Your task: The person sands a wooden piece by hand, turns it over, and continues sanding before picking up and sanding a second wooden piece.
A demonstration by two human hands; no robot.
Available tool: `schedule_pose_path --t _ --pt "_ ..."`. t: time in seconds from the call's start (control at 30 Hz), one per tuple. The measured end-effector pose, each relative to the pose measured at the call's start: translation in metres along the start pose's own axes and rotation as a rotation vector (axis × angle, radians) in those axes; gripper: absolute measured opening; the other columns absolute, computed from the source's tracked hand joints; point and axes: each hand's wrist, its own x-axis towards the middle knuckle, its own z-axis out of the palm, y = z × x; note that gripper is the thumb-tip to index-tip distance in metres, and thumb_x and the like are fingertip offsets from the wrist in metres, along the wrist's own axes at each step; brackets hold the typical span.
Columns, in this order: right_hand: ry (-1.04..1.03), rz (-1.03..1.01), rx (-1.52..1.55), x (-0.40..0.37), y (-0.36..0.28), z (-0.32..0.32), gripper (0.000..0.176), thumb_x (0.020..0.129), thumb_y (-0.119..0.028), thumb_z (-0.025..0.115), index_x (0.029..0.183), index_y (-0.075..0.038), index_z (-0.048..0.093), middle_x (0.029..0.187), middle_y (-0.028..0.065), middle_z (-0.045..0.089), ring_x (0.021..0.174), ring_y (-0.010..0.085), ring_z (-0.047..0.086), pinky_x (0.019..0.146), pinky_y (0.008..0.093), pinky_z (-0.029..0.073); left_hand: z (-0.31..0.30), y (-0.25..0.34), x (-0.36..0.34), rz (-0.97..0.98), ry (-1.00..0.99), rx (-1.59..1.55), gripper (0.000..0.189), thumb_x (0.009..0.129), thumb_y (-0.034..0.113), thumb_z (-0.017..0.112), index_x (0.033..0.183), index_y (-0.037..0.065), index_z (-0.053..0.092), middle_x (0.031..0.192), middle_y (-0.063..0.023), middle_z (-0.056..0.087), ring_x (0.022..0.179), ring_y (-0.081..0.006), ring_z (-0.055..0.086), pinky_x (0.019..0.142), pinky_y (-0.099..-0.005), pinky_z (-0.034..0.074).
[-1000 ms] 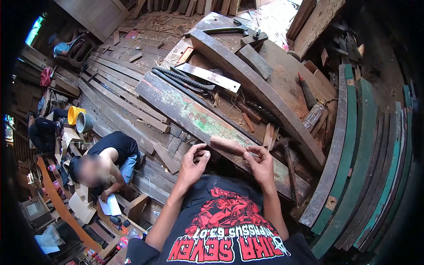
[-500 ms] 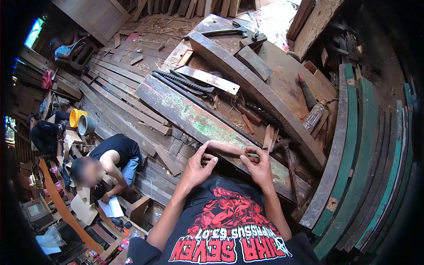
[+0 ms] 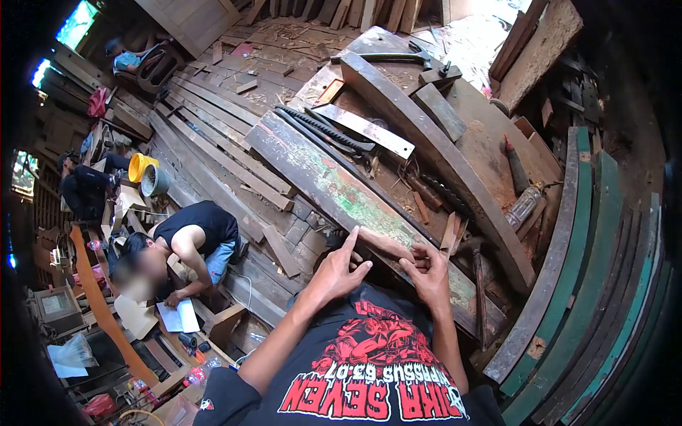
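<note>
A short, smooth, tan piece of wood [image 3: 384,243] lies along the near edge of a worn plank with peeling green paint [image 3: 312,167], right in front of me. My left hand [image 3: 339,268] is at its left end, index finger stretched out and touching that end, thumb apart. At the other end, my right hand [image 3: 428,275] has its thumb and bent fingers closed on the piece. A hammer [image 3: 480,284] lies to the right of my right hand, across the plank's near end. Beyond the plank are a pale metal strip [image 3: 373,133] and black ribbed tubing [image 3: 323,126].
A thick curved beam [image 3: 440,167] crosses the workbench [image 3: 490,153], with a clear bottle [image 3: 524,207] beyond it. Curved green boards [image 3: 579,263] stand at right. A person in a dark sleeveless top [image 3: 199,231] bends over paper [image 3: 179,314] at left. Buckets [image 3: 142,167] stand behind.
The whole view has shifted slightly right and down as my head moved. Both hands stay at the wood piece, with little change in pose. The bending person's head is lowered a bit.
</note>
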Motion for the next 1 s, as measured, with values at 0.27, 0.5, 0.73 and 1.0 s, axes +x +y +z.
schedule_pose_path --t 0.27,0.5,0.73,1.0 --pt "-0.017 -0.051 -0.129 -0.002 -0.008 0.000 0.046 0.085 -0.009 0.085 0.126 0.003 0.069 0.109 0.0154 0.071 0.082 0.0175 0.071 0.075 0.0317 0.062 -0.001 -0.006 -0.004 0.041 -0.013 -0.012 0.095 0.098 0.019 0.074 0.170 0.005 0.014 0.100 -0.0187 0.076 0.093 -0.0317 0.075 0.089 -0.0429 0.058" --pt "-0.038 -0.131 -0.208 0.004 -0.005 -0.002 0.044 0.082 -0.006 0.087 0.122 0.002 0.070 0.103 0.0108 0.068 0.079 0.0125 0.066 0.072 0.0282 0.059 -0.003 -0.009 -0.006 0.061 0.030 -0.058 0.094 0.098 0.018 0.074 0.171 0.012 0.014 0.104 -0.0187 0.075 0.097 -0.0315 0.075 0.093 -0.0427 0.057" --pt "-0.067 -0.128 -0.221 0.006 -0.005 -0.002 0.045 0.084 -0.008 0.085 0.126 -0.001 0.070 0.110 0.0151 0.068 0.087 0.0195 0.070 0.076 0.0324 0.061 -0.001 -0.018 -0.002 0.114 0.034 0.059 0.086 0.097 0.017 0.073 0.168 0.008 0.025 0.093 -0.0196 0.073 0.084 -0.0300 0.072 0.083 -0.0424 0.058" --pt "-0.039 -0.224 -0.308 0.005 -0.007 0.000 0.036 0.086 -0.011 0.084 0.118 0.002 0.073 0.099 0.0114 0.070 0.082 0.0161 0.068 0.068 0.0310 0.058 -0.005 -0.011 -0.005 0.093 -0.004 0.023 0.088 0.098 0.017 0.073 0.169 0.006 0.022 0.094 -0.0185 0.074 0.084 -0.0281 0.072 0.082 -0.0402 0.058"
